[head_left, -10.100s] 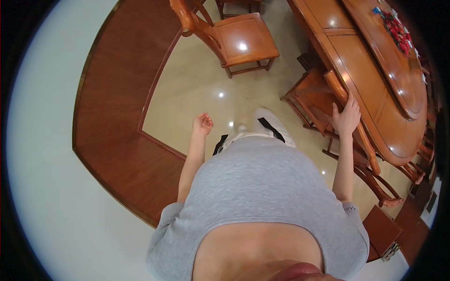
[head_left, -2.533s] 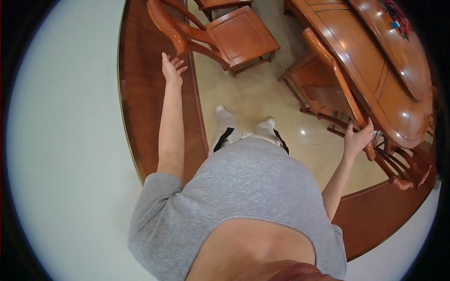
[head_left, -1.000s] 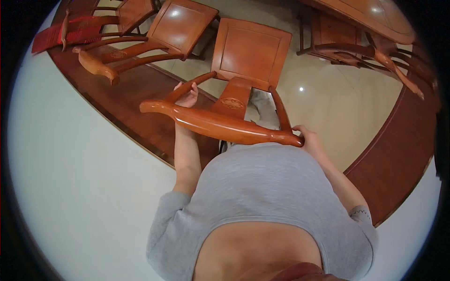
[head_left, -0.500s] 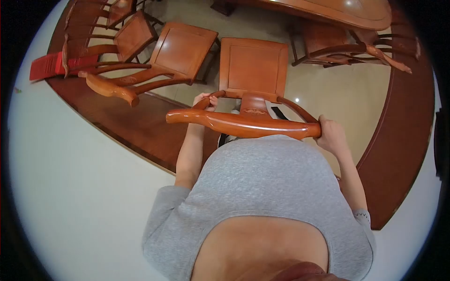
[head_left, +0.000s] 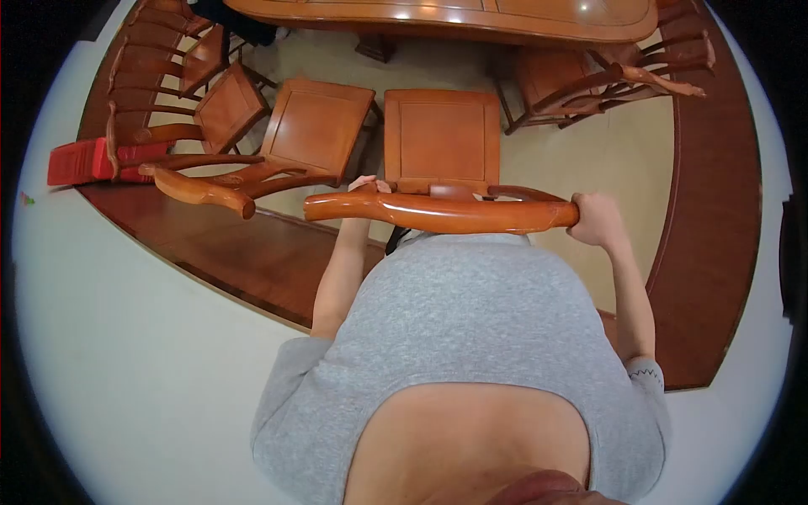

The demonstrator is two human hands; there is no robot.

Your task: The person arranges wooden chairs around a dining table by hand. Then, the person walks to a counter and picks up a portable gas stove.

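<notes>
A brown wooden chair (head_left: 442, 139) stands right in front of my body, its seat pointing away from me and its curved top rail (head_left: 438, 214) close to my waist. My right hand (head_left: 599, 220) is closed round the right end of that rail. Behind the rail's left part, my left hand (head_left: 369, 183) has its fingers bent round the chair's side post; the rail hides part of this hand. Just to the left, a second wooden chair (head_left: 316, 126) stands with its top rail near my left forearm.
A long wooden table (head_left: 454, 25) crosses the top. More chairs (head_left: 231, 109) line the left, others (head_left: 555, 80) the right. A red plastic object (head_left: 80, 162) lies far left. Someone's dark-clothed leg (head_left: 236, 21) shows at upper left. Brown panelling (head_left: 715, 210) borders the floor.
Earlier, only my right hand touched a chair, beside the table. Now both hands hold one. Over the last second, the view has turned toward the table, and the left hand's fingers have closed round the post.
</notes>
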